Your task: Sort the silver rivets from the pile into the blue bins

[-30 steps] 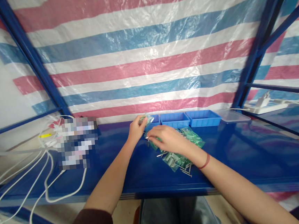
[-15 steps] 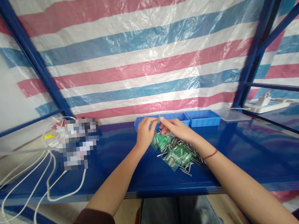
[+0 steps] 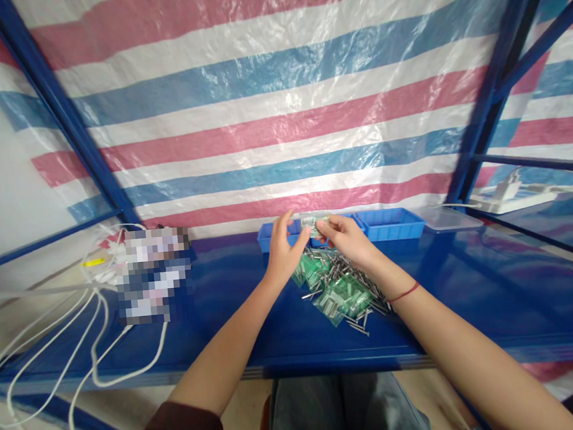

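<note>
Above the front of the blue bins, my right hand (image 3: 349,237) pinches a small clear-green plastic bag (image 3: 313,224) between thumb and fingers. My left hand (image 3: 285,245) is on the bag's left side, its fingers raised and apart from the thumb. The left thumb tip lies at the bag; whether it presses on it I cannot tell. Below both hands is a pile of loose metal screws or nails (image 3: 338,267). Green plastic bags (image 3: 341,298) with small pale pieces inside lie on and beside that pile.
Blue plastic bins (image 3: 392,224) stand along the back of the blue table (image 3: 235,320). To their right lies a clear plastic lid (image 3: 452,218). A white power strip (image 3: 509,201) is at the far right. White cables (image 3: 95,352) loop over the left side, near a blurred-out patch.
The bag has turned and now shows its flat side between my hands. My left fingers have spread and lifted away from it, while my right hand keeps its pinch.
</note>
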A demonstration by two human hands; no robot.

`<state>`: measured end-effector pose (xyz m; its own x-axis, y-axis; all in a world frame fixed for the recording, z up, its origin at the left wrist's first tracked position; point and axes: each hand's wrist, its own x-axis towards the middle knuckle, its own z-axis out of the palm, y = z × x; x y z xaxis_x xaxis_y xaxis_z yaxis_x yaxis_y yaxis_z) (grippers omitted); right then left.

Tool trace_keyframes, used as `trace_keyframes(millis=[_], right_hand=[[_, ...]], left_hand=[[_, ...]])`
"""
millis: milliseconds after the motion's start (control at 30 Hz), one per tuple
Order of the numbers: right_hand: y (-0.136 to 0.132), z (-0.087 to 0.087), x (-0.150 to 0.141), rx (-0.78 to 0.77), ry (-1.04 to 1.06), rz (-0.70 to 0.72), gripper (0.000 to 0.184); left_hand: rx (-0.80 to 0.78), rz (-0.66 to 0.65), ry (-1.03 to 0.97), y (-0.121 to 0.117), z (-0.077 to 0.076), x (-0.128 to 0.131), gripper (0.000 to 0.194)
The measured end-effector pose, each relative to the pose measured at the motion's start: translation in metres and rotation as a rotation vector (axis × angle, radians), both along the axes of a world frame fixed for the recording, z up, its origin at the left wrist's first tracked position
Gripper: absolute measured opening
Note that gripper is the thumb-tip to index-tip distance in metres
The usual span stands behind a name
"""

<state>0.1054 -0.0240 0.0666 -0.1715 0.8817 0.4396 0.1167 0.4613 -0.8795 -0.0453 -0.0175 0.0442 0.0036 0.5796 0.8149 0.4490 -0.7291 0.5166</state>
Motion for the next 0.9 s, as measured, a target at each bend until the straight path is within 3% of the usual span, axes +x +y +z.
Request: trace_keyframes(millis=[100,200,333,433,500,633,733,900], right_hand=[[0.002,-0.002,0.0,0.203,-0.191,-0.035,0.033],[-0.002,0.0,0.001,0.281,-0.307,-0.141,0.032],[-0.008,0.006,0.002,0.049,-0.245,-0.25,0.046],[-0.01,0.009,0.001,-0.146,-0.167,-0.119,0.053],[-0.008,0.008,0.0,-0.148,-0.11,-0.061,0.047],[-0.005,0.004,0.0,0.103,-0.173,-0.233,0.03],[-0.008,0.003,0.001,0.367,-0.406,-0.383,0.023],[-0.017,0.001,-0.004,0.571,-0.638,-0.313,0.02]], left_hand=[[-0.171,-0.153,-0.031,0.009,-0.006,-0.002,0.032],[-0.174,-0.111,-0.009,0.011,-0.005,-0.008,0.023],[-0.028,0.061,0.021,0.004,0.004,-0.013,0.016],[0.09,0.033,0.14,-0.001,0.007,-0.011,0.012],[0.131,0.027,0.222,-0.003,0.006,-0.008,0.012],[0.101,0.045,0.332,-0.004,0.002,-0.005,0.03],[-0.03,-0.075,0.274,-0.006,0.0,-0.002,0.036],[-0.261,-0.236,-0.005,0.002,-0.005,0.004,0.033]])
